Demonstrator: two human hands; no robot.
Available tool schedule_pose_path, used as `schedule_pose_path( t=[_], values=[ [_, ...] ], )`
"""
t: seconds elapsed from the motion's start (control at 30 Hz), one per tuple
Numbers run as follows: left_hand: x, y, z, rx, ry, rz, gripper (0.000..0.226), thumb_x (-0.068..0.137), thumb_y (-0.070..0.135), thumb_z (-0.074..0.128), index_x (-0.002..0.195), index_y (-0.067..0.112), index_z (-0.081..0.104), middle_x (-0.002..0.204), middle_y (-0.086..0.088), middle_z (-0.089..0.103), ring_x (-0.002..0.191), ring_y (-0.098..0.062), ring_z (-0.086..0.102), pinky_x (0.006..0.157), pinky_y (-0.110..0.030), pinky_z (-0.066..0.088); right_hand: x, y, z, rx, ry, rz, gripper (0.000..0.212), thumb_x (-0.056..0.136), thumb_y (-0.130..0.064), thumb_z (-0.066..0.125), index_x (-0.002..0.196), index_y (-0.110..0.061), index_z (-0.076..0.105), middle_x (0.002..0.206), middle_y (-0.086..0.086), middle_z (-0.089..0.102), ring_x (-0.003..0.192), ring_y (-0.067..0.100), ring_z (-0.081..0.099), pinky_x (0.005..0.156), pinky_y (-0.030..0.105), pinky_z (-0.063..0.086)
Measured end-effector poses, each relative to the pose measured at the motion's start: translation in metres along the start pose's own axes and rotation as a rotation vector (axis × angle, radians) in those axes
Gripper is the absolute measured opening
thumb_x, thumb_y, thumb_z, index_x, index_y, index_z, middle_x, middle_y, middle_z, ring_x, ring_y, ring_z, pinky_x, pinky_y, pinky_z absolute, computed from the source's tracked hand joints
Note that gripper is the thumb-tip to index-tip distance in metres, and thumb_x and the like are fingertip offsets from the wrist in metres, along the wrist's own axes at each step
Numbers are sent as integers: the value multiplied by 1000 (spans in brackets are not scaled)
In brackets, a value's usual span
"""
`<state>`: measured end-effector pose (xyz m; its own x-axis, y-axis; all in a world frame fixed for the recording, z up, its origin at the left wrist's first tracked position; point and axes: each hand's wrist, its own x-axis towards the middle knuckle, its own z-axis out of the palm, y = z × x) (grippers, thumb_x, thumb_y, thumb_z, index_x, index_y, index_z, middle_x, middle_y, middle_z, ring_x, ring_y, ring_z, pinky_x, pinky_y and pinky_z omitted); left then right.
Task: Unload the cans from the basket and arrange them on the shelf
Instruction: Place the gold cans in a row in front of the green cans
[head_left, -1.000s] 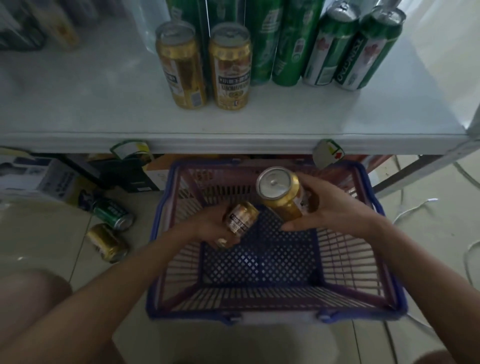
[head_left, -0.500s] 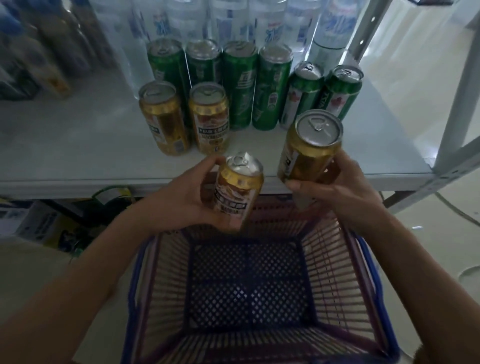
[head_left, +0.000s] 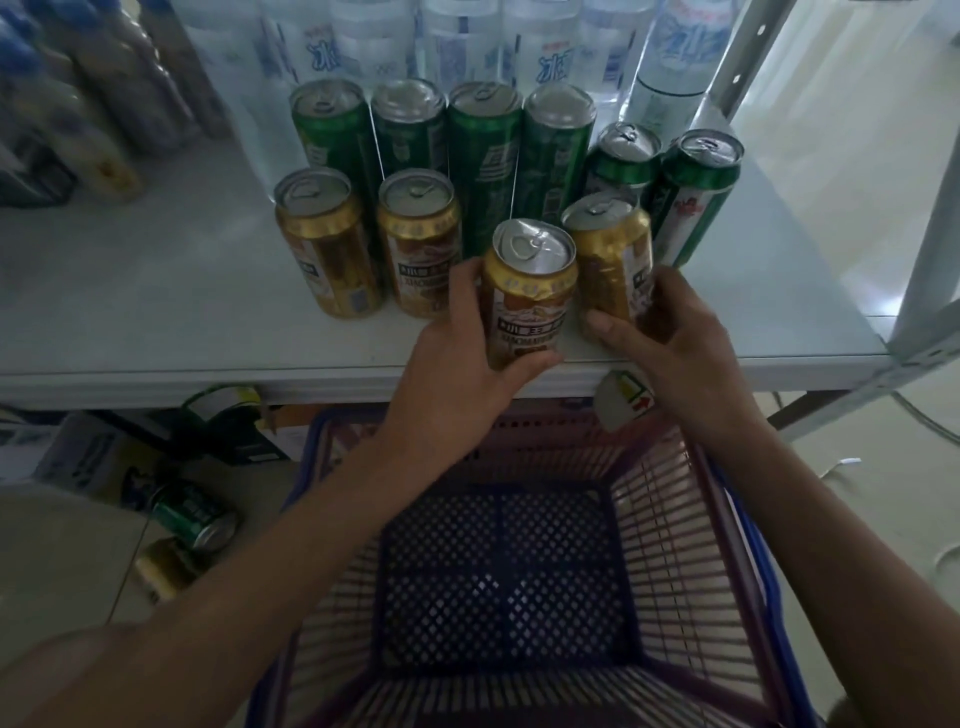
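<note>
i'm looking down at a white shelf (head_left: 156, 312) with my two hands out over its near edge. my left hand (head_left: 457, 364) is wrapped around a gold can (head_left: 527, 296), thumb on its left side and fingers curled under the near face, and the can sits upright at the near edge of the shelf; its label has a dark band with pale characters that read upside down and mirrored from here, so i can't make out the words. my right hand (head_left: 670, 332) is closed on a second gold can (head_left: 610, 254) just to the right and a little farther in, thumb across its near side, fingers hidden behind it; a white patch of label shows under my palm, unreadable. to the left stand two more gold cans (head_left: 374, 244) side by side with the same kind of band. behind them is a row of tall green cans (head_left: 441, 156), with pale characters i can't read, and two shorter green cans (head_left: 670, 182) at the right with white panels and a red mark. at the far back are clear water bottles (head_left: 467, 41) with blue characters on the labels. the basket (head_left: 665, 519), blue-rimmed with pink slats, sits below my arms with nothing showing in it. on the floor at the left lie a green can (head_left: 195, 514) and a gold one (head_left: 166, 569) on their sides.
</note>
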<state>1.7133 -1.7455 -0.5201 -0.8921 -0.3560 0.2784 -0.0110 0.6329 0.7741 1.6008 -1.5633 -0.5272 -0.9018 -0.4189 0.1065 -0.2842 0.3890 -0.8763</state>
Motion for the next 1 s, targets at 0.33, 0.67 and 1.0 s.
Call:
schedule_pose_path(
  t=[0.33,0.67,1.0],
  values=[
    [-3,-10,10,469,150,69,73,87,66,58,127,5,53,114,-14,59,95,-29,66,67,-38,56,-2,-4,6,-197,-8,-30,61,85,-51,75,133,-26,46,106,-24,61,95,2,58,64,0,40],
    [-2,-15,9,309,138,75,38,98,35,58,119,9,42,92,-7,62,71,-23,62,60,-45,54,7,-12,17,-293,33,-12,69,74,-63,79,129,-25,61,114,-3,63,98,16,61,78,23,42],
    [7,-24,5,260,100,101,22,101,28,54,113,12,45,101,-5,61,71,-20,57,62,-39,50,18,-9,28,-288,81,-101,62,82,-50,79,134,-24,59,118,-2,69,88,12,65,64,3,39]
  ],
)
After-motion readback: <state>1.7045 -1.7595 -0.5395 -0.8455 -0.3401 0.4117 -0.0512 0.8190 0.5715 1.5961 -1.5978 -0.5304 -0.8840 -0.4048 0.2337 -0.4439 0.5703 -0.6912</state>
